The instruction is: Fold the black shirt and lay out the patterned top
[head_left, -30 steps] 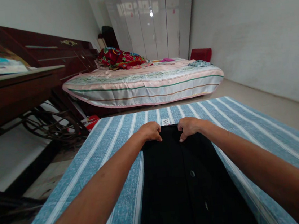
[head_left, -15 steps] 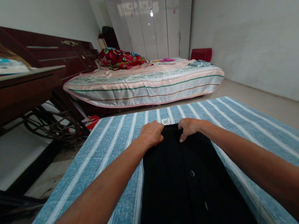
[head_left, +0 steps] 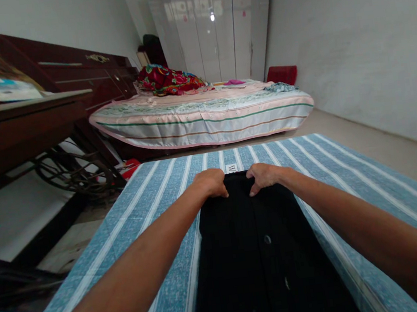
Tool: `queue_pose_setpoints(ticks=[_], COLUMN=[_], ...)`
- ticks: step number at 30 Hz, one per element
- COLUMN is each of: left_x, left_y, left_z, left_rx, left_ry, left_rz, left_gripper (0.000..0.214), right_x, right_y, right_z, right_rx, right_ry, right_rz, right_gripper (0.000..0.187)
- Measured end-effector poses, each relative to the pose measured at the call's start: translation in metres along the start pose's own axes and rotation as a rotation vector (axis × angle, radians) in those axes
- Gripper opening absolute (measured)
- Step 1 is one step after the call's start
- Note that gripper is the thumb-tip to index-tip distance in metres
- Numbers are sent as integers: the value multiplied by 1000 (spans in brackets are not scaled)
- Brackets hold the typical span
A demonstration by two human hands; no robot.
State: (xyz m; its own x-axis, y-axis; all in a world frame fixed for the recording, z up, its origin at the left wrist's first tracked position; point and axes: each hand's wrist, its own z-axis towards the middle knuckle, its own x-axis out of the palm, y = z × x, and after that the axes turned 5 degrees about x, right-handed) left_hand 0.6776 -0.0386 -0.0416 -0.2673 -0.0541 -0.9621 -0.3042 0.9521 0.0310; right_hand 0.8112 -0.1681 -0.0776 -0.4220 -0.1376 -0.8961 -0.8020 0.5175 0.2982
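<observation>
Your left hand (head_left: 211, 182) has slid slightly outward, to the left, since the frame half a second ago, while your right hand (head_left: 263, 175) stays almost where it was; the view has tipped a touch as well. You have the fingers of both hands clamped on the far edge of the black garment (head_left: 232, 254), thumbs on the near side, with a short stretch of that edge showing between your hands. The garment lies in front of you, lengthwise on the blue-and-white striped surface (head_left: 152, 193), and runs out of view at the bottom. You see a button (head_left: 267, 239) to the right of the seam down its front, and another nearer to you. Just beyond the held edge is a white label (head_left: 231, 168) with a letter W, partly covered. Past the surface, you face a bed (head_left: 204, 121) with a red flowered blanket (head_left: 169, 80) on it, and a pale wardrobe (head_left: 207, 39) behind. On your left, a spoked wheel (head_left: 73, 172) sits under a wooden table (head_left: 25, 117).
</observation>
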Motion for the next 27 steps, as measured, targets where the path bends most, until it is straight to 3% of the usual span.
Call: queue_pose_setpoints(ticks=[3,10,17,20,24,27], left_x=[-3,-5,-23,-22,-2,11], left_y=[4,11,26,30,30,28], left_z=[4,0,-5,11,33,34], left_rx=[30,150,187,156,97,62], left_ry=[57,101,116,51,-20,-112], left_rz=[-58,-258,-526,-389,-189,-88], left_gripper=[39,11,18,21,22,34], right_x=[-1,-2,-25,-29,-12,0], right_y=[-1,2,-5,-8,-11,-15], right_z=[2,-4,-12,4,27,32], right_rx=[-7,-45,-154,-141,-92,-66], right_ry=[9,-62,-134,-141,-117,-135], right_rz=[13,21,107,109,89,70], right_gripper=[49,25,14,16,15,17])
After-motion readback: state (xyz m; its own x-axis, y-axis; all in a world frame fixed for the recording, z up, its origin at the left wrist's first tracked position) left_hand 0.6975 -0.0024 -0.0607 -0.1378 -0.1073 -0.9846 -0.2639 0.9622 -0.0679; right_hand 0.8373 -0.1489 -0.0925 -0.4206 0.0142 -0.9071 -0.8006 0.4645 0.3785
